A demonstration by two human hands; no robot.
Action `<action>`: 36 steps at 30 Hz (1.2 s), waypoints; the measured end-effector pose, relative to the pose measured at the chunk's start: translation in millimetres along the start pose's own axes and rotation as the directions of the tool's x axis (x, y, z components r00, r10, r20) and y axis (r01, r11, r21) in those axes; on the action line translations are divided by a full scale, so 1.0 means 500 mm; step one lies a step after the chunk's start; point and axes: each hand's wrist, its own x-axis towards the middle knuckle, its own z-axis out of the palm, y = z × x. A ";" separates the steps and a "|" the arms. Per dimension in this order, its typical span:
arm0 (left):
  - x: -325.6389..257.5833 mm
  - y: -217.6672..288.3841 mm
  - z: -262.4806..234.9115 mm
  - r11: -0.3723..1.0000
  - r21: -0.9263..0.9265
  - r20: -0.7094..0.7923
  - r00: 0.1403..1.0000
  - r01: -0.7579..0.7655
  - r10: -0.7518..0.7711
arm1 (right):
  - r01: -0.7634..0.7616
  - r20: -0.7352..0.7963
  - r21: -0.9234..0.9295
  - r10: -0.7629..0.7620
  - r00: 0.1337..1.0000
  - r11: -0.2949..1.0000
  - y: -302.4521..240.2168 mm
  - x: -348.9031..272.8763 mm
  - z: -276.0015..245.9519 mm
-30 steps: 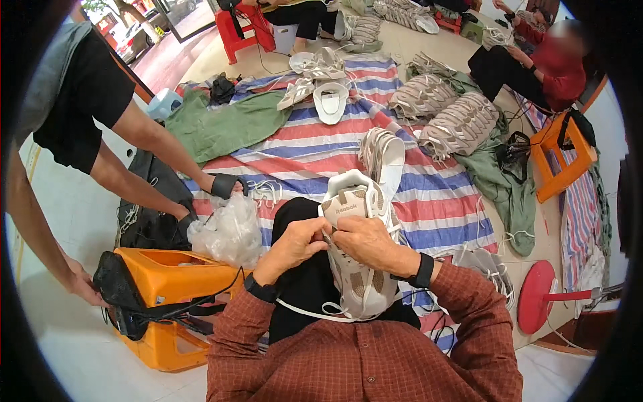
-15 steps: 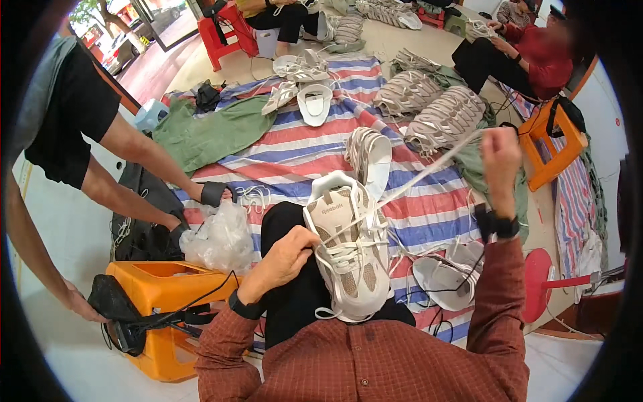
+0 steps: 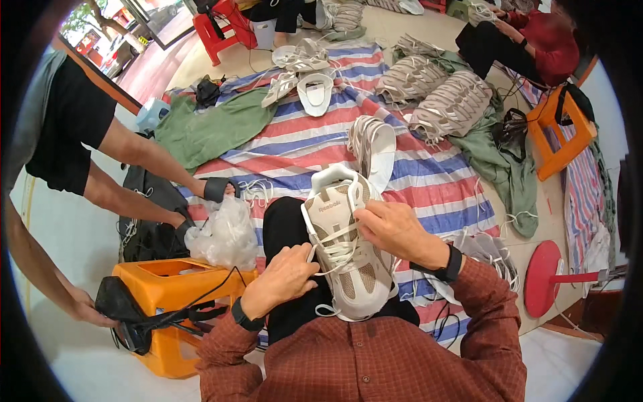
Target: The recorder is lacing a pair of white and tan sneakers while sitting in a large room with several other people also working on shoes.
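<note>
A beige and white sneaker (image 3: 365, 285) rests on my lap, toe toward me, with a white shoelace (image 3: 341, 251) threaded across its tongue. My left hand (image 3: 284, 276) is closed at the shoe's left side, with a piece of the lace between its fingers. At the upper right row of eyelets, my right hand (image 3: 395, 231) is closed in a pinch, its fingertips against the shoe's edge where a lace strand runs up to them. The tips themselves are partly hidden.
Stacked laced uppers (image 3: 450, 107) and loose shoes (image 3: 315, 94) lie on a striped sheet (image 3: 295, 151). At left, another person's hand (image 3: 90, 311) touches a black bag by an orange stool (image 3: 157, 345). A clear plastic bag (image 3: 224, 234) and red round stool (image 3: 542, 278) flank me.
My right hand has come down from the far right, where it held the lace stretched out, to the shoe's upper edge. My left hand has lowered slightly along the shoe's left side.
</note>
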 end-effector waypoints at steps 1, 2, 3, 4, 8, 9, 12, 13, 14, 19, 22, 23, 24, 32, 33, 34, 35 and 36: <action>-0.001 0.002 -0.004 1.000 0.014 -0.002 1.000 0.002 -0.002 | 0.001 -0.018 -0.003 -0.001 1.000 1.000 -0.003 0.006 -0.003; -0.002 0.003 -0.007 0.990 -0.142 -0.028 0.999 0.019 -0.023 | 0.038 -0.021 -0.046 -0.039 0.999 0.998 -0.004 0.011 -0.005; -0.001 0.003 -0.009 0.956 -0.294 -0.053 0.998 0.024 -0.041 | 0.045 -0.003 -0.109 -0.045 0.999 0.993 -0.004 0.011 -0.006; 0.002 0.002 -0.010 0.955 -0.296 -0.053 0.998 0.028 -0.046 | 0.073 -0.020 -0.091 -0.075 0.997 0.993 -0.004 0.011 -0.005; 0.013 -0.010 -0.006 0.865 -0.501 -0.097 0.991 0.031 -0.092 | 0.093 -0.070 -0.072 -0.098 0.993 0.993 -0.012 0.003 0.015; 0.013 -0.013 -0.004 0.826 -0.557 -0.074 0.985 0.088 -0.155 | 0.128 -0.088 -0.064 -0.133 0.987 0.990 -0.014 0.003 0.021; 0.007 -0.020 -0.001 0.756 -0.640 -0.072 0.969 0.137 -0.237 | 0.147 -0.078 -0.142 -0.160 0.984 0.979 -0.013 0.007 0.031; 0.004 -0.023 -0.002 0.729 -0.665 -0.066 0.960 0.160 -0.271 | 0.158 -0.096 -0.145 -0.172 0.980 0.977 -0.007 0.009 0.029; 0.002 -0.025 -0.002 0.733 -0.667 -0.101 0.959 0.131 -0.263 | 0.120 -0.163 -0.209 -0.156 0.974 0.971 0.003 0.009 0.022; 0.016 -0.022 0.024 0.663 -0.746 -0.171 0.946 0.058 -0.275 | -0.134 -0.325 -0.305 0.029 0.945 0.943 0.075 -0.008 -0.047; 0.040 -0.035 0.037 0.592 -0.782 -0.070 0.918 0.193 -0.392 | -0.175 -0.187 -0.304 0.122 0.975 0.936 0.071 -0.006 -0.055; 0.042 -0.041 0.037 0.583 -0.785 -0.035 0.925 0.209 -0.378 | -0.115 -0.173 -0.137 0.091 0.981 0.984 0.057 -0.003 -0.050; 0.044 -0.041 0.038 0.581 -0.786 -0.034 0.925 0.209 -0.378 | -0.060 -0.169 0.033 0.065 0.983 0.998 0.041 0.002 -0.043; 0.029 -0.012 0.021 0.707 -0.701 -0.224 0.909 0.100 -0.351 | 0.174 -0.024 -0.073 -0.176 0.984 0.982 -0.015 0.041 0.005; 0.028 -0.009 0.019 0.720 -0.689 -0.247 0.906 0.086 -0.344 | 0.178 -0.008 -0.077 -0.179 0.984 0.981 -0.009 0.037 0.006; 0.027 -0.007 0.016 0.687 -0.725 -0.261 0.899 0.058 -0.352 | 0.187 -0.041 -0.105 -0.192 0.980 0.977 -0.003 0.032 0.005; 0.025 -0.007 0.012 0.635 -0.772 -0.256 0.897 0.035 -0.361 | 0.192 -0.085 -0.129 -0.204 0.975 0.973 0.003 0.027 0.003; 0.024 -0.007 0.008 0.649 -0.760 -0.273 0.891 0.031 -0.362 | 0.196 -0.071 -0.132 -0.207 0.976 0.972 0.006 0.020 0.000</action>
